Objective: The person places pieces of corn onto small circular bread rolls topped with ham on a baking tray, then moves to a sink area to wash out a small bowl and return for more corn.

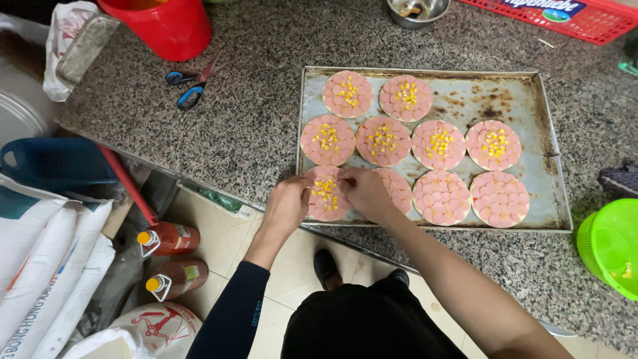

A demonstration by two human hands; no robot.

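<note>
a worn metal baking tray (pixel 518 90) is seen lying on a speckled granite worktop (pixel 259 113), and ten small round pizza bases covered in pink sausage slices are laid out on it in three rows. both hands are held over the base at the near-left corner of the tray, the corn-topped base (pixel 325 197). the left hand (pixel 287 205) is placed at the left edge of that base with its fingers curled toward the yellow corn kernels; the right hand (pixel 364 191) is set at its right side, fingertips pinched together just above the corn, though whether kernels are gripped cannot be told. part of the next base (pixel 401 189) is hidden under the right hand. two bases without corn (pixel 441 197) are seen to the right in the same row. on the worktop to the far left, blue-handled scissors (pixel 191 85) lie near a red bucket (pixel 167 25). a green colander (pixel 613 244) is seen at the right edge, a red crate (pixel 565 16) and a steel bowl (pixel 417 10) at the far edge. two sauce bottles (pixel 169 256) stand on the floor below.
</note>
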